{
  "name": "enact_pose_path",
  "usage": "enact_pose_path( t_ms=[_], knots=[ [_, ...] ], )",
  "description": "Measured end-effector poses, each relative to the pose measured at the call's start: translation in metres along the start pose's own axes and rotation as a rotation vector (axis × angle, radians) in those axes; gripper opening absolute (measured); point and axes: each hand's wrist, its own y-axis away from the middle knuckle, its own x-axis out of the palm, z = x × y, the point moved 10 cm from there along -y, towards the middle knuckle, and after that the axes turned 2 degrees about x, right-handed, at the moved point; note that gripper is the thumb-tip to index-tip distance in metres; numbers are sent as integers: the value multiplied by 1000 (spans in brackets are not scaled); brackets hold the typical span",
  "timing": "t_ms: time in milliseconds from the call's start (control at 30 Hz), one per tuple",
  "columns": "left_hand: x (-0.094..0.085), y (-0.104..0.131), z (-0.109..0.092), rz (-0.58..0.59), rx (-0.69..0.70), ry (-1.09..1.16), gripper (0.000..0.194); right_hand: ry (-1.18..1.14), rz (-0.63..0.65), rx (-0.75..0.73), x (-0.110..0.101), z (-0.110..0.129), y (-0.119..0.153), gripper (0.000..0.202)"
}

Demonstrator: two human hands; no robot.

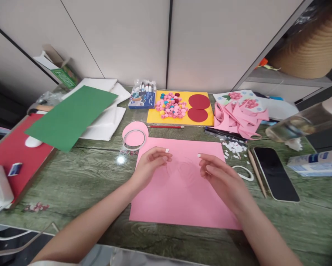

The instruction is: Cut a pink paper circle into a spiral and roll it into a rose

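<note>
My left hand [152,162] hovers over the upper left part of a pink sheet [177,207]. Its fingers are bent and slightly apart, with nothing visible gripped between them. Opposite, my right hand [220,171] is above the sheet's right side, index finger stretched forward and the others curled. A small white patch shows at each index fingertip; whether it is a scrap or a nail I cannot make out. Faint curved lines mark the sheet between the hands. A tape roll [124,142] rests partly on a pink paper disc [135,125], near my left hand.
Behind lie a red pencil [167,126], a yellow sheet [152,117] bearing pompoms [171,106] and two dark red discs [199,101], and pink offcuts [242,116]. At right are white scraps [234,147], scissors [247,178] and a phone [275,173]; a green sheet [71,116] lies left.
</note>
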Motion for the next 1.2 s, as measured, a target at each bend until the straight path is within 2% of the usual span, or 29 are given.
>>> enact_pose_path(
  t_ms=[100,200,400,667,900,1033,1200],
  knots=[
    [4,4,-2,-16,-34,41,20,163,5,-68,4,5,3,26],
    [13,11,-7,-18,-23,71,22,347,59,-130,18,11,9,28],
    [41,27,0,75,-103,197,30,559,160,-262,46,19,22,39],
    [35,31,12,5,-149,309,32,704,143,-310,53,19,24,43],
    [36,35,19,14,-179,329,31,784,164,-427,62,23,31,41],
    [37,35,14,38,-134,307,30,878,106,-514,61,30,33,37],
    [37,35,3,60,-15,196,30,854,-77,-512,40,39,28,18]
  ],
)
